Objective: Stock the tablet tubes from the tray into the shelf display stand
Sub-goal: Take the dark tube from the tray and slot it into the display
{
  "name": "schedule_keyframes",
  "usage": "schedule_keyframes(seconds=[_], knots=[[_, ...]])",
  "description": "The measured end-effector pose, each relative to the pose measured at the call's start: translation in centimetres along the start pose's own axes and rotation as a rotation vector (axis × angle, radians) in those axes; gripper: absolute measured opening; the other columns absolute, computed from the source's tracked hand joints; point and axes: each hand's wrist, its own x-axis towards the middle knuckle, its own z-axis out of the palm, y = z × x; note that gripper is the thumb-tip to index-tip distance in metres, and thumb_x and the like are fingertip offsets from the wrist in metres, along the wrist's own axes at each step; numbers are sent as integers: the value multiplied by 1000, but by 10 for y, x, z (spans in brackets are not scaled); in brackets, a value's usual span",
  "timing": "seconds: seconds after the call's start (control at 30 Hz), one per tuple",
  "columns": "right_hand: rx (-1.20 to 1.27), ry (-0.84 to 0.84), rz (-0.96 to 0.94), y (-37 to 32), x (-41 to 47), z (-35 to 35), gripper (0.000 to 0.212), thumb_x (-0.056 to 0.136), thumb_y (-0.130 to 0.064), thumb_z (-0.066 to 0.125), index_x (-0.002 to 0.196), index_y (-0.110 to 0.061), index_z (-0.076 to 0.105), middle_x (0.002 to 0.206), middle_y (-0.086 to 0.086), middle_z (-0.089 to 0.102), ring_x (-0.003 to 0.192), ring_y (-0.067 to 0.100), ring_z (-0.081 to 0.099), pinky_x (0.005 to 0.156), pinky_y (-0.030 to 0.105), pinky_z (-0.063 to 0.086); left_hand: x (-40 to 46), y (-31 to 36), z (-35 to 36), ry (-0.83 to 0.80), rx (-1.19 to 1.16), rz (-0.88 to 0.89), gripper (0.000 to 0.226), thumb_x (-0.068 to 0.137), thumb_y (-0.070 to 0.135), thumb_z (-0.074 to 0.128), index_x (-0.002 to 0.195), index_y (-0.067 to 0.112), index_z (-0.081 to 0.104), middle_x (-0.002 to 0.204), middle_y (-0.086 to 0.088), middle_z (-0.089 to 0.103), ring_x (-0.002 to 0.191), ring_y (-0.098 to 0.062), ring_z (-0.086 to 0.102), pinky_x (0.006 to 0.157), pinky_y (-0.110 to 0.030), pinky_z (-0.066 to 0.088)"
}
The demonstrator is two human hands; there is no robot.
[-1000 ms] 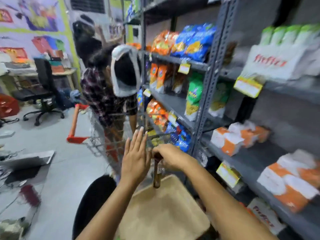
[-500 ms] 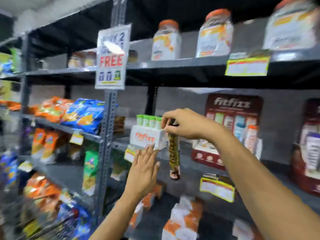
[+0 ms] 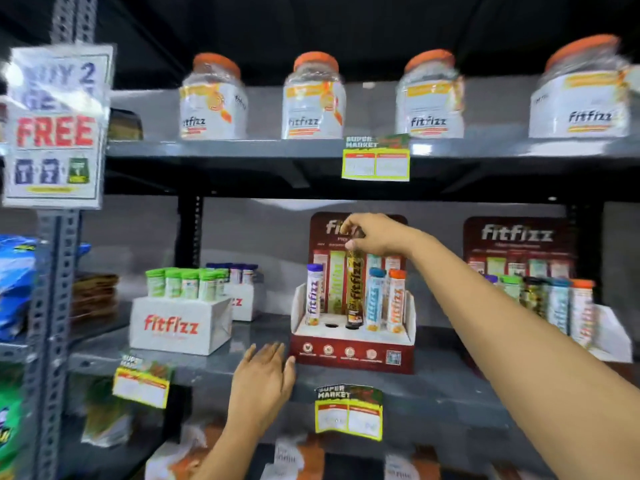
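Right hand (image 3: 372,239) pinches the cap end of the dark tablet tube (image 3: 355,292), which hangs upright with its base at the third hole of the red display stand (image 3: 351,353) on the grey shelf (image 3: 214,365). Left hand (image 3: 265,374) is open, fingers spread, its edge touching the stand's front corner. From the head view, I'd say keep the tube vertical, press that left hand firmly so the cardboard can't slide back, and lower gently without knocking the blue tube (image 3: 375,299) just beside it. One empty hole (image 3: 331,325) remains to its left.
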Motion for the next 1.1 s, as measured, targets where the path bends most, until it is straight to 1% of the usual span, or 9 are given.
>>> schedule_keyframes(seconds=[0.03, 0.1, 0.17, 0.33, 0.5, 0.73, 0.87, 0.97, 1.1], knots=[[-3, 14, 19, 6, 4, 6, 33, 90, -20, 62, 121, -11, 57, 124, 11, 63, 112, 27, 58, 91, 31, 43, 1, 1, 0, 20, 2, 0, 50, 89, 34, 37, 82, 4, 76, 85, -13, 75, 80, -25, 72, 80, -35, 50], [6, 40, 42, 17, 10, 20, 27, 91, -18, 61, 116, -10, 61, 125, 11, 62, 116, 28, 56, 96, 33, 42, 3, 3, -1, 54, 5, 6, 48, 87, 30, 38, 69, 6, 74, 73, -11, 74, 66, -25, 71, 62, -32, 54], [49, 51, 60, 26, 15, 32, 21, 91, -16, 60, 112, -11, 64, 123, 9, 63, 116, 26, 56, 95, 32, 41, 3, 4, -1, 59, 12, 7, 46, 86, 29, 38, 66, 8, 73, 72, -11, 74, 64, -25, 71, 57, -30, 54], [115, 88, 95, 37, 21, 55, 20, 93, -19, 58, 112, -16, 62, 122, 7, 60, 112, 23, 55, 89, 32, 41, 4, 1, 6, 85, 30, 12, 46, 86, 29, 37, 68, 8, 74, 75, -10, 75, 67, -25, 71, 59, -33, 54], [72, 57, 70, 32, 29, 55, 21, 92, -20, 60, 111, -15, 63, 124, 8, 61, 113, 23, 56, 93, 35, 43, 3, 2, 4, 96, 29, 0, 47, 86, 30, 38, 69, 7, 75, 75, -11, 75, 69, -24, 72, 62, -32, 54], [23, -27, 53, 30, 27, 43, 28, 90, -17, 63, 118, -11, 63, 126, 7, 61, 115, 21, 56, 88, 26, 39, 2, 4, -1, 50, 28, -9, 47, 87, 30, 36, 73, 8, 75, 79, -9, 75, 72, -24, 72, 64, -32, 53], [12, -58, 56, 31, 26, 42, 28, 89, -17, 63, 117, -12, 63, 125, 7, 61, 114, 21, 55, 88, 27, 39, 2, 5, -4, 9, 27, -9, 47, 87, 30, 36, 72, 9, 74, 79, -9, 75, 73, -24, 71, 64, -32, 52], [13, -103, 69, 32, 25, 56, 28, 89, -15, 64, 116, -12, 63, 123, 6, 62, 114, 21, 56, 89, 28, 41, 2, 5, -5, 2, 37, -12, 47, 87, 30, 36, 73, 7, 75, 80, -10, 75, 74, -24, 72, 65, -32, 53], [53, -69, 85, 34, 26, 66, 24, 89, -14, 63, 114, -13, 64, 121, 5, 63, 111, 21, 57, 89, 29, 42, 1, 6, -5, -26, 42, -28, 48, 87, 30, 36, 74, 7, 76, 80, -10, 75, 74, -24, 72, 66, -33, 53]])
